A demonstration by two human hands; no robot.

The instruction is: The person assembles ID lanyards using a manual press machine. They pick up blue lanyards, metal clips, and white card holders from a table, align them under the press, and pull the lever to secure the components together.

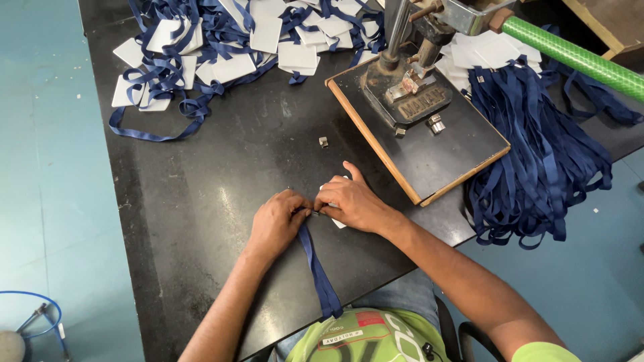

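Head view, left hand (278,218) and right hand (352,201) pinching blue lanyard strap (318,268), black table (201,201).

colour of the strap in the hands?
Navy blue strap, pinched by both hands; head view.

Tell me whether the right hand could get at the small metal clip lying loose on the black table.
Probably yes: the small metal clip lies just beyond the right hand, bare table between.
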